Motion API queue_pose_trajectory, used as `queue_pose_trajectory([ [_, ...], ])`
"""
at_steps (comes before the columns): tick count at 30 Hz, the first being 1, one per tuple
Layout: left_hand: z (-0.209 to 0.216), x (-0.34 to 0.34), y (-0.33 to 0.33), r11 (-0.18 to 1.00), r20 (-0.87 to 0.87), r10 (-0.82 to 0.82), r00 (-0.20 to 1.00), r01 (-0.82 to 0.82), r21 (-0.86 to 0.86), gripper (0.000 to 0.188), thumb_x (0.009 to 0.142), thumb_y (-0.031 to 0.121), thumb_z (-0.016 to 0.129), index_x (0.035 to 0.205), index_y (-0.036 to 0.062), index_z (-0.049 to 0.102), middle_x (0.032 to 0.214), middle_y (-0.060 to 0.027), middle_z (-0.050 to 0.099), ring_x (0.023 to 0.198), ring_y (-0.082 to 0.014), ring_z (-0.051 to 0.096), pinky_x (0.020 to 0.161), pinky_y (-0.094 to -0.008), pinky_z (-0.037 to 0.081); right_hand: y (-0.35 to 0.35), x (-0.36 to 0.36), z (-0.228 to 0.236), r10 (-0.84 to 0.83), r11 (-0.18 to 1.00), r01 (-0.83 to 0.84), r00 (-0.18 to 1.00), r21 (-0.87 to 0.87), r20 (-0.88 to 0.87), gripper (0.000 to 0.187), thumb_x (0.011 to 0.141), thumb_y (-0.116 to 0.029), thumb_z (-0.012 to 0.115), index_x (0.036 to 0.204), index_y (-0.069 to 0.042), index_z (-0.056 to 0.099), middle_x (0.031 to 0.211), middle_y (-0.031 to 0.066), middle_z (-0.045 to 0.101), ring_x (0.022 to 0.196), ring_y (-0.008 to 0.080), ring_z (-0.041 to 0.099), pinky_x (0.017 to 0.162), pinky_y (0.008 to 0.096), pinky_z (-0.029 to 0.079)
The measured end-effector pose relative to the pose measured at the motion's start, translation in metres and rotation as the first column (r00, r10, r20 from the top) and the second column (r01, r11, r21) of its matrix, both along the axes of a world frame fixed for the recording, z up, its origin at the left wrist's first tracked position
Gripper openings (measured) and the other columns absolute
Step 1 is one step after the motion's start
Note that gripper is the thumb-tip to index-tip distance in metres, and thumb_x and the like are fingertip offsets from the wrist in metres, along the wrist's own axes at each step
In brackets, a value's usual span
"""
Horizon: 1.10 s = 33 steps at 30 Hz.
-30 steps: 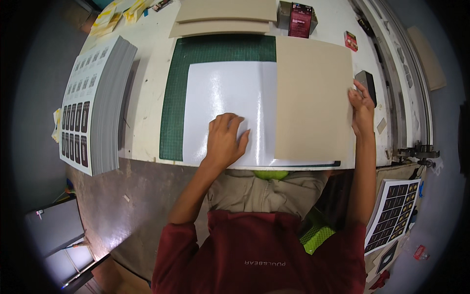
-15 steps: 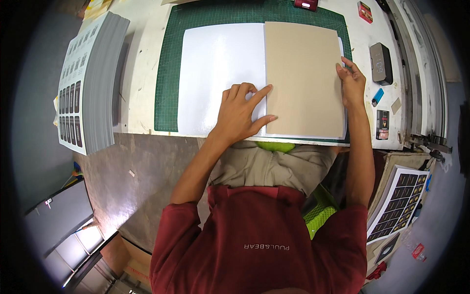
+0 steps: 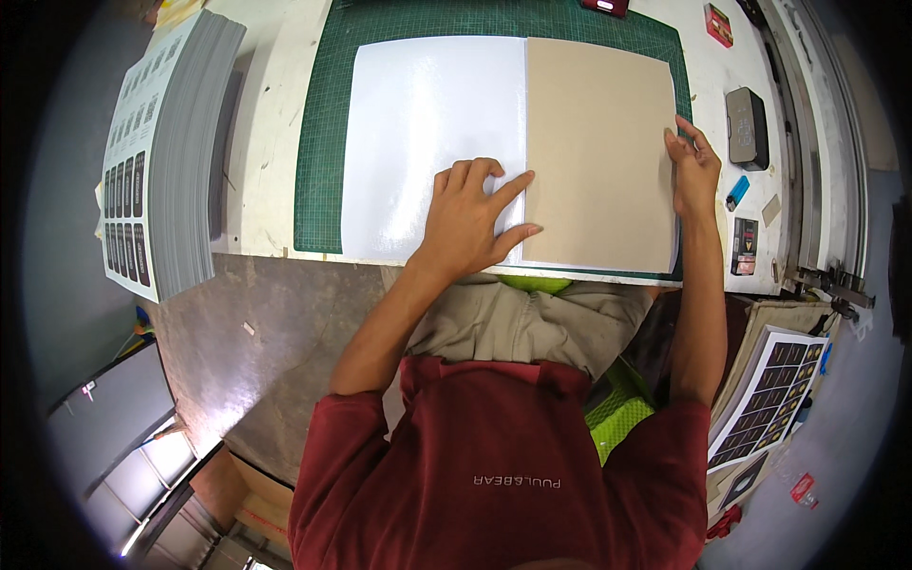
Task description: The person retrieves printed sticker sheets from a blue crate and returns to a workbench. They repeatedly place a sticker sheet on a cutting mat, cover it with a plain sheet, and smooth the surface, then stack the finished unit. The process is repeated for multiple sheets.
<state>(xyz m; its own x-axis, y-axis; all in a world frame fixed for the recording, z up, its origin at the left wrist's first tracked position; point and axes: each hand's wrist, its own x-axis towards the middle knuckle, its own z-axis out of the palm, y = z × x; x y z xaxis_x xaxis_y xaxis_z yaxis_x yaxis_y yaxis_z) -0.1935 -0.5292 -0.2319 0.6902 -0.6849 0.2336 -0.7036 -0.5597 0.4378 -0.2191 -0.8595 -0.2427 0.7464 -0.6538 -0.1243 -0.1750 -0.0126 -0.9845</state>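
A tan cardboard sheet (image 3: 598,142) lies on the right side of a glossy white sheet (image 3: 427,114), both on a green cutting mat (image 3: 321,161). Spread out on the white sheet, my left hand (image 3: 465,214) rests its index fingertip and thumb against the cardboard's left edge. At the opposite edge, my right hand (image 3: 696,176) stands on its side, thumb touching the cardboard's border and index finger stretched out apart from it. The tips of its other fingers are partly hidden.
A tall stack of printed sheets (image 3: 176,171) stands at the table's left. Along the right lie a small black clock (image 3: 748,128), a blue lighter (image 3: 737,193), a dark box (image 3: 745,245) and a red box (image 3: 719,26). Printed sheets (image 3: 769,394) lie lower right.
The tan cardboard has shifted slightly right, covering the white strip that showed beyond its right edge. Both hands have moved a little right with it. The view has shifted slightly.
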Motion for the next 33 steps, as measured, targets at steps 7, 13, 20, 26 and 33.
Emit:
queue_pose_trajectory([
  [7,-0.004,0.0,0.001,1.0,0.02,-0.005,1.0,0.006,-0.016,0.059,0.085,0.054,0.068,0.127,0.0137,0.065,0.112,-0.012,0.053,0.103,-0.0283,0.047,0.087,-0.0407,0.037,-0.002,-0.001,-0.005,0.01,1.0,-0.01,1.0,0.024,0.003,0.039,0.091,-0.001,0.067,0.128,0.007,0.056,0.093,0.0102,0.071,0.085,0.0108,0.064,0.08,0.0229,0.049],
  [13,-0.003,0.001,0.001,1.0,0.029,-0.011,1.0,0.012,-0.022,0.059,0.085,0.054,0.068,0.127,0.0129,0.066,0.112,-0.0124,0.054,0.103,-0.0281,0.047,0.087,-0.0411,0.037,-0.005,-0.002,-0.009,0.015,1.0,-0.015,1.0,0.003,0.006,0.041,0.091,-0.002,0.066,0.129,0.007,0.055,0.094,0.01,0.071,0.085,0.0106,0.064,0.079,0.0224,0.049],
  [20,-0.004,0.0,0.002,1.0,0.017,-0.01,1.0,0.011,-0.015,0.058,0.086,0.053,0.067,0.127,0.0126,0.065,0.113,-0.0129,0.054,0.106,-0.0283,0.047,0.088,-0.041,0.037,0.0,-0.002,-0.005,-0.016,1.0,0.016,1.0,-0.003,0.003,0.04,0.09,-0.001,0.067,0.128,0.007,0.056,0.089,0.0083,0.07,0.077,0.0079,0.061,0.071,0.0202,0.046],
  [26,-0.003,-0.001,0.002,1.0,0.026,-0.012,1.0,0.013,-0.02,0.057,0.086,0.052,0.066,0.127,0.0121,0.065,0.114,-0.0131,0.054,0.106,-0.0282,0.047,0.088,-0.0407,0.037,0.001,-0.001,-0.006,-0.004,1.0,0.004,1.0,-0.019,0.003,0.039,0.09,0.0,0.066,0.127,0.007,0.057,0.088,0.0085,0.071,0.077,0.0079,0.061,0.071,0.0201,0.046],
  [33,0.0,-0.001,-0.001,1.0,0.017,-0.017,1.0,0.017,0.01,0.057,0.086,0.052,0.067,0.127,0.0118,0.065,0.113,-0.013,0.054,0.106,-0.0286,0.047,0.088,-0.0413,0.037,-0.007,-0.004,-0.013,0.017,0.997,-0.018,1.0,-0.075,-0.006,0.038,0.089,-0.005,0.068,0.124,0.007,0.06,0.09,0.0113,0.071,0.071,0.0094,0.062,0.069,0.0217,0.047],
])
